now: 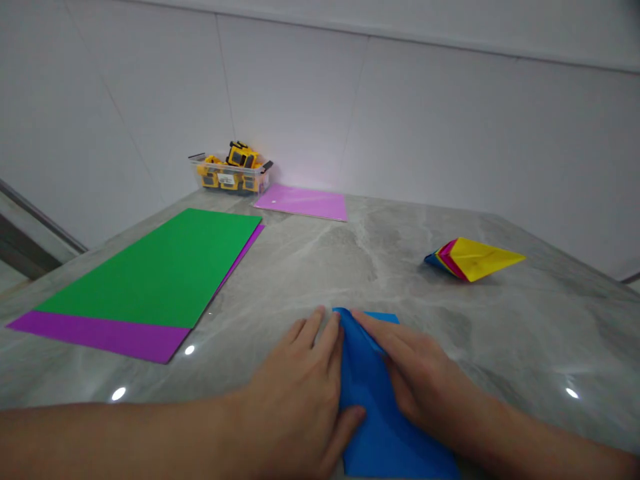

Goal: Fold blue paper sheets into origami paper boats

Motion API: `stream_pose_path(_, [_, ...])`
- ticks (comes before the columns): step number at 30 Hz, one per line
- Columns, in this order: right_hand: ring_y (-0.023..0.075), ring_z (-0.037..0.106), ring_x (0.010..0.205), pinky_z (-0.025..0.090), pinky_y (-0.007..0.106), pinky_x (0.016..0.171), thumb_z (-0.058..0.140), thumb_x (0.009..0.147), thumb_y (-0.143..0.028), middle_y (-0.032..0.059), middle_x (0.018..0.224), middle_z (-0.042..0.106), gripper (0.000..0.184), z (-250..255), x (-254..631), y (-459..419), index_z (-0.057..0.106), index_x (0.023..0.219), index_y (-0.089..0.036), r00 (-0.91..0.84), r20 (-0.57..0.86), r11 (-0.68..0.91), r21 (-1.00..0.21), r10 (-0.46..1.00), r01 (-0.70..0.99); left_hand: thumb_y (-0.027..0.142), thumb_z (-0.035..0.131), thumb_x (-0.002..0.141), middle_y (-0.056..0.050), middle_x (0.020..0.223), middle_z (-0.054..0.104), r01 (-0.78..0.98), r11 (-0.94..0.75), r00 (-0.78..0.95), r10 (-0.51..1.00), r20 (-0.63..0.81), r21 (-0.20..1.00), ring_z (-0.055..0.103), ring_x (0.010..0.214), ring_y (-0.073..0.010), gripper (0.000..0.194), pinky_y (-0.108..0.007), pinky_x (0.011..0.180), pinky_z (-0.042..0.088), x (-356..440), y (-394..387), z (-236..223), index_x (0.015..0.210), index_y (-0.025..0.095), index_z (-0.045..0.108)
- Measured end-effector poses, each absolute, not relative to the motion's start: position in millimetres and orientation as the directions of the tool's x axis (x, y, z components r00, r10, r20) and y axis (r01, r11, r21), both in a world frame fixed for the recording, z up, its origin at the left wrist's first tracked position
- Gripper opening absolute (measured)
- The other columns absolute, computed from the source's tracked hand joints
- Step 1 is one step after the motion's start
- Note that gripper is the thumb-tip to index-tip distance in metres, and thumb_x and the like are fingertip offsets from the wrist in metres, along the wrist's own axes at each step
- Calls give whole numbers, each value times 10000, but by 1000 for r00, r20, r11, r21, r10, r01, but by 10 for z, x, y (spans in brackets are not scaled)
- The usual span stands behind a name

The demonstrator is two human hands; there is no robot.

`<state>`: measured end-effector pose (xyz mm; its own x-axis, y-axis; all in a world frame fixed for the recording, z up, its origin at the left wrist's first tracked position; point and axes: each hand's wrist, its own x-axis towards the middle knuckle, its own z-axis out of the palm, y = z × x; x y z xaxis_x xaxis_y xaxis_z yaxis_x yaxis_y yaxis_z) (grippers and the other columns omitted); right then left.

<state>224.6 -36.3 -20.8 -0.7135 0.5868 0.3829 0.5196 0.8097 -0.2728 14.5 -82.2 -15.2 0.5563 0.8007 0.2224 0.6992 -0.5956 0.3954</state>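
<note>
A sheet of blue paper lies on the table before me, partly folded, with a raised flap along its upper right. My left hand rests along the paper's left edge, fingers stretched out and thumb lying on the sheet. On the other side, my right hand has its fingers closed on the folded flap, its fingertips close to the paper's top point. A small blue corner shows behind the right fingers. Parts of the paper under both hands are hidden.
To the left, a green sheet overlaps a purple sheet. A folded yellow, pink and blue paper piece lies at the right. Near the wall are a pink packet and a clear bin of yellow toy vehicles.
</note>
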Motion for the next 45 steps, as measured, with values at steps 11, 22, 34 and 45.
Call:
stream_pose_path(11, [283,493,1258,496,380,994,400,669,30,128,1427,433,909,-162,2182,-450,172,1525,-174,-801,350,873,-147,486,465,692,480,787,-222,1446,419,786,-516,465,856,225,342,273,1355,-489,847,-638,1048,222,58,-710,-273,1440,157,410])
stream_pose_path(22, [267,562,1203,534,370,943,366,675,17,202,1325,556,733,-165,2189,-449,426,1401,-66,-778,370,860,-160,508,485,698,462,791,-221,1534,233,827,-474,511,858,-52,302,135,1399,-483,929,-667,1074,188,52,-652,-18,1496,126,263])
stream_pose_path(34, [222,686,1012,566,402,901,454,868,-138,45,1126,712,372,-105,2239,-221,629,1187,-213,-528,309,605,-524,791,600,762,436,758,-253,1526,231,844,-467,500,863,-73,266,153,1398,-476,1031,-651,1089,201,66,-596,26,1478,42,273])
stream_pose_path(45, [210,691,996,571,373,895,456,861,-131,22,1092,725,378,-32,2228,-195,661,1158,-240,-530,247,558,-598,811,575,679,410,848,-234,1466,383,848,-494,510,859,-46,192,330,1342,-449,847,-610,1058,305,59,-584,68,1420,55,410])
